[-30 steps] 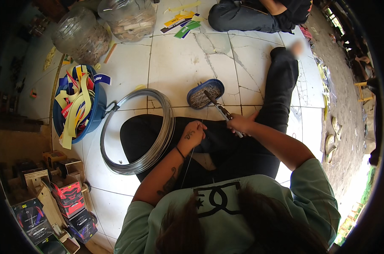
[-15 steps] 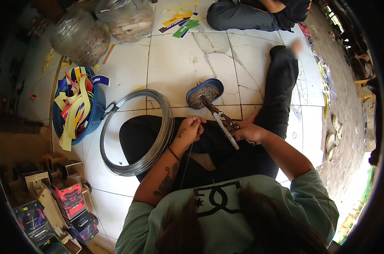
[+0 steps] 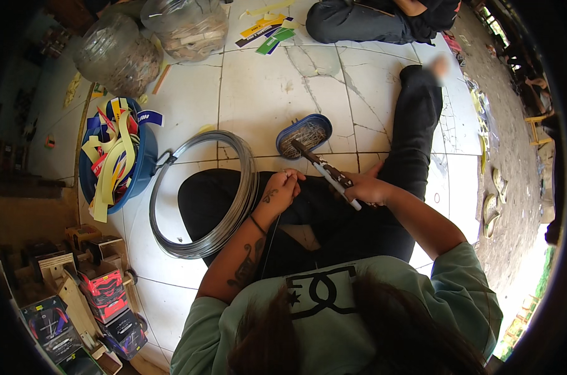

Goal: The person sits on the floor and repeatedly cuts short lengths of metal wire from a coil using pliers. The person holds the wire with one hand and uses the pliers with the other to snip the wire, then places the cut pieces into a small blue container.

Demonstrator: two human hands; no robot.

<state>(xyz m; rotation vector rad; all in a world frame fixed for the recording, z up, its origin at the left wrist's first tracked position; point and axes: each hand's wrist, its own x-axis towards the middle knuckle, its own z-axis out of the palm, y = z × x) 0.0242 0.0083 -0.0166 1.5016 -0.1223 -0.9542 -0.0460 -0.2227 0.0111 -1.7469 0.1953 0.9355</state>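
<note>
The right hand [image 3: 368, 187] is wrapped around one long tool [image 3: 327, 170], and the left hand [image 3: 282, 187] has its fingers pinched together on one thin wire [image 3: 270, 240], which runs down beside the forearm; the exact hold of each fingertip cannot be told. One co-worker [image 3: 352, 24] sits at the top, on the same white tiled floor [image 3: 274, 81]. Two bulging clear plastic bags [image 3: 118, 59] stand side by side at the upper left. One big coil of grey wire [image 3: 248, 175] leans partly over the person's left thigh, just beside the left forearm. One blue bucket [image 3: 147, 169] near it is heaped with coloured paper strips [image 3: 124, 150], too tangled to count. The tool slants across the lap, its dark tip at the near edge of one small blue tray [image 3: 324, 123], whether touching cannot be told. Two sandals [image 3: 491, 215] lie well apart from these, at the right. Smallest are the many short wire pieces [image 3: 307, 134] in the tray, uncountable.
</note>
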